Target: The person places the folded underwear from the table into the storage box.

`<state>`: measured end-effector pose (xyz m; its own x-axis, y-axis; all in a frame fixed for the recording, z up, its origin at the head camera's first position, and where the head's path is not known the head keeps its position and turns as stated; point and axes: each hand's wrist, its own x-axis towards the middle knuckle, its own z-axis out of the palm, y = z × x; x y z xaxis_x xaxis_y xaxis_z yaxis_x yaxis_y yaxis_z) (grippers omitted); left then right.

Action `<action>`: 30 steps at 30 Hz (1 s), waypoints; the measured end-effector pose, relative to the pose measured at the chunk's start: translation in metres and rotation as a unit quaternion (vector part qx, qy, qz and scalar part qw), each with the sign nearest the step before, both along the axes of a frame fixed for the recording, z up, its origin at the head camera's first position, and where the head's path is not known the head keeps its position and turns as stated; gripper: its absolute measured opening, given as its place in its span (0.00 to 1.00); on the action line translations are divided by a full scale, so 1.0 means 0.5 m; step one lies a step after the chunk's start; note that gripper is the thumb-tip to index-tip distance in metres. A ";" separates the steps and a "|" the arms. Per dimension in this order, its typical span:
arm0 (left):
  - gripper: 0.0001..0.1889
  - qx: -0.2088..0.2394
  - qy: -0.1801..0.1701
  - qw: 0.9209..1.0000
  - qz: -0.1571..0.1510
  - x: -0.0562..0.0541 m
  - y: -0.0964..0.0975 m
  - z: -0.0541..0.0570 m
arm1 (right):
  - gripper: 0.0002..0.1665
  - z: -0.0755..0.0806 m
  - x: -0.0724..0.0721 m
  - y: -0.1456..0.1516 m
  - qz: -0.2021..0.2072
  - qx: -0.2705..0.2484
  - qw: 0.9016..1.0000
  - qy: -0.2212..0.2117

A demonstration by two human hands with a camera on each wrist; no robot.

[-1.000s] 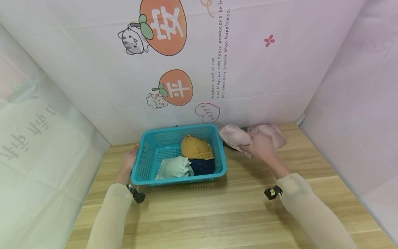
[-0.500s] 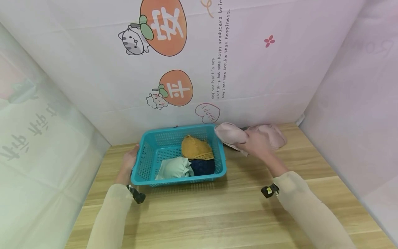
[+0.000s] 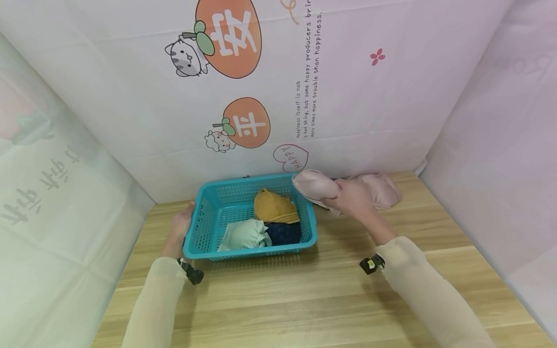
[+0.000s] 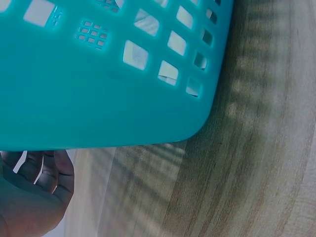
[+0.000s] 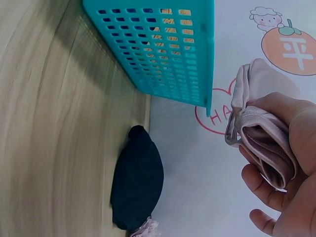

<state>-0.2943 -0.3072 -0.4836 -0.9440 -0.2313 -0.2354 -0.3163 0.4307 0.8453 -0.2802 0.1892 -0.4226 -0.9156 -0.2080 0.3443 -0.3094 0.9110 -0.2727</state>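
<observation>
My left hand (image 3: 180, 223) grips the left side of a teal perforated plastic basket (image 3: 235, 193), its fingers curled at the rim in the left wrist view. Inside the basket's right half and front lie a mustard cloth bundle (image 3: 273, 207), a pale green one (image 3: 244, 235) and a navy one (image 3: 284, 233). My right hand (image 3: 356, 200) pinches a folded pale pink garment (image 3: 315, 185) between thumb and fingers. It overlaps the basket's back right corner in the head view. Ribbed folded edges show on the garment (image 5: 264, 140) in the right wrist view.
A second pink cloth bundle (image 3: 383, 191) lies on the wooden table (image 3: 283, 299) right of my right hand. Beside the basket lies a dark green cloth bundle (image 5: 138, 182), seen in the right wrist view. Printed cloth walls (image 3: 348, 106) stand behind and at both sides.
My right hand has moved left with the pink garment, from beside the basket to its back right corner. My left hand and the basket have stayed put.
</observation>
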 end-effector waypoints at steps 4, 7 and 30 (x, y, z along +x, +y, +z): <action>0.46 0.001 0.003 1.000 0.006 0.000 0.000 -0.002 | 0.22 0.005 -0.004 -0.014 -0.003 0.005 1.000 -0.013; 0.46 -0.003 0.003 1.000 0.006 0.000 0.000 -0.003 | 0.21 0.010 -0.007 -0.026 0.001 -0.012 0.999 -0.033; 0.40 -0.014 0.010 1.000 -0.005 -0.005 -0.002 -0.002 | 0.23 0.019 -0.018 -0.091 0.002 -0.014 1.000 -0.007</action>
<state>-0.2970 -0.3080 -0.4846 -0.9508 -0.2281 -0.2096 -0.2946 0.4565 0.8396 -0.2891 0.1436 -0.4131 -0.9199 -0.2013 0.3365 -0.3080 0.9020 -0.3026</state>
